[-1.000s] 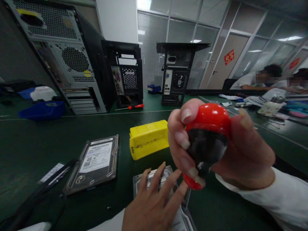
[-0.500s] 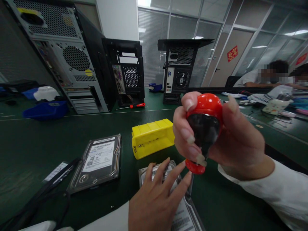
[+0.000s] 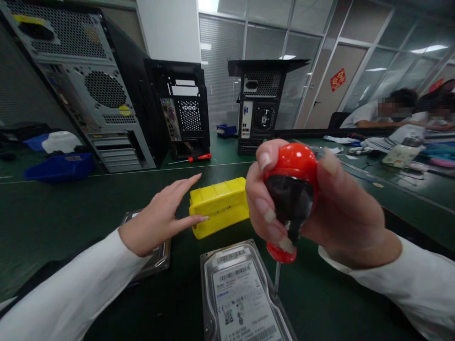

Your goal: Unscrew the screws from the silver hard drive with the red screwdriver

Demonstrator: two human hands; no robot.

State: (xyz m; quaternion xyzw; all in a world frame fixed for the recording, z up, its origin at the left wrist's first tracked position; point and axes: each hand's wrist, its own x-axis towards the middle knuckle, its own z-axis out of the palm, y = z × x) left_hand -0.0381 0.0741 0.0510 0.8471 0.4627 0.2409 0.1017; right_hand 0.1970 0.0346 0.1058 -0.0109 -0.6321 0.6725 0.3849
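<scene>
My right hand [image 3: 330,208] is wrapped round the red and black handle of a screwdriver [image 3: 292,189]. The screwdriver stands upright, its shaft pointing down to the right edge of a hard drive [image 3: 241,293] that lies label up on the green mat. My left hand [image 3: 161,215] is open with fingers stretched out, hovering above a second hard drive [image 3: 156,258] and reaching toward a yellow plastic bin [image 3: 218,203], fingertips almost at its left end.
Three computer cases [image 3: 103,90] [image 3: 185,109] [image 3: 261,106] stand at the back of the green table [image 3: 53,208]. A small red screwdriver [image 3: 195,157] lies near them. Blue bins [image 3: 59,166] sit at the left. Other people sit at the far right.
My left hand has lifted off the near hard drive and moved up and left toward the yellow bin. The drive's label now shows. My right hand stays on the screwdriver.
</scene>
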